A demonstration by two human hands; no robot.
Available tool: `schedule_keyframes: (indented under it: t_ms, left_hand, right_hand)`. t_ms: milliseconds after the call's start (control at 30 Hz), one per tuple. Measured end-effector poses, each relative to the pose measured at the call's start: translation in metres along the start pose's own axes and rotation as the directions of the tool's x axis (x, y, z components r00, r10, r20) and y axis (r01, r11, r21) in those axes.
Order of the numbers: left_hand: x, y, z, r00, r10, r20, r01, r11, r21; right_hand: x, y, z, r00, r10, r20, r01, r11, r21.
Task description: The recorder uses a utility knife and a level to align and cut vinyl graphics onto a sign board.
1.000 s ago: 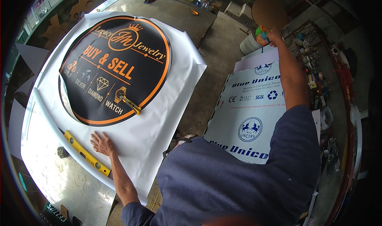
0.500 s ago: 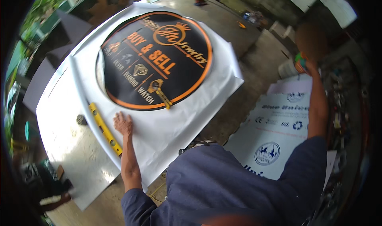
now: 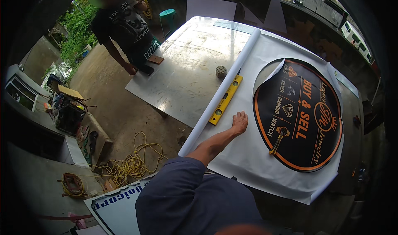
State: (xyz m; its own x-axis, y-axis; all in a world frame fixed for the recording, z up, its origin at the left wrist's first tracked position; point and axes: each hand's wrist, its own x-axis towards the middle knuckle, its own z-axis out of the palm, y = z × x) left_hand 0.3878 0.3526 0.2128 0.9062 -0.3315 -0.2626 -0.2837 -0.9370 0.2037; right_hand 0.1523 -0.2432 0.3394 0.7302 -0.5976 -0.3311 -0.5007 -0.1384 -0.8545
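Observation:
My left hand [image 3: 239, 122] rests on a white sheet [image 3: 232, 152] spread over the table, its fingers apart, slightly bent and holding nothing. Beside it lies a yellow spirit level [image 3: 226, 100], along the sheet's rolled edge [image 3: 219, 95]. To the right of the hand is a round black sign [image 3: 304, 98] with an orange border and printed lettering and pictures. Its printed film is lifted at the upper left edge, where a pale surface shows beneath. My right hand is out of view.
A roundish dark object [image 3: 221, 72] sits on the bare metal tabletop [image 3: 178, 81]. Across the table's far left corner stands another person [image 3: 124, 32], near a green stool [image 3: 167, 21]. Yellow cord [image 3: 128, 166] lies tangled on the floor. A printed white board [image 3: 116, 208] is behind me at lower left.
The view has swung left, bringing the other person and the yard into sight. My right arm, stretched out to the right before, has left the picture. My left hand stays on the sheet.

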Motion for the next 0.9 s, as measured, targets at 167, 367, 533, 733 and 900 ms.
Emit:
schedule_keyframes:
  t_ms: [167, 367, 533, 733, 900]
  left_hand:
    - [-0.004, 0.011, 0.001, 1.0, -0.003, -0.02, 0.003, 1.0, 0.0]
    - [-0.012, 0.008, 0.006, 1.0, -0.005, 0.01, 0.004, 0.999, 0.052]
    - [-0.013, 0.005, 0.004, 0.999, 0.046, 0.002, -0.047, 0.997, 0.057]
    - [-0.013, 0.001, 0.001, 0.995, 0.074, 0.071, -0.079, 0.994, 0.074]
    - [-0.014, -0.001, 0.001, 0.994, 0.087, 0.065, -0.092, 0.992, 0.085]
  right_hand:
    - [-0.03, 0.075, -0.005, 0.996, 0.085, 0.015, -0.085, 0.996, -0.004]
    - [-0.082, 0.138, 0.018, 0.981, 0.19, 0.041, -0.19, 0.982, -0.017]
    - [-0.128, 0.175, 0.036, 0.961, 0.275, 0.027, -0.274, 0.961, -0.019]
    - [-0.181, 0.216, 0.069, 0.92, 0.391, 0.038, -0.39, 0.92, -0.043]
    - [-0.229, 0.253, 0.12, 0.864, 0.497, 0.077, -0.494, 0.868, -0.057]
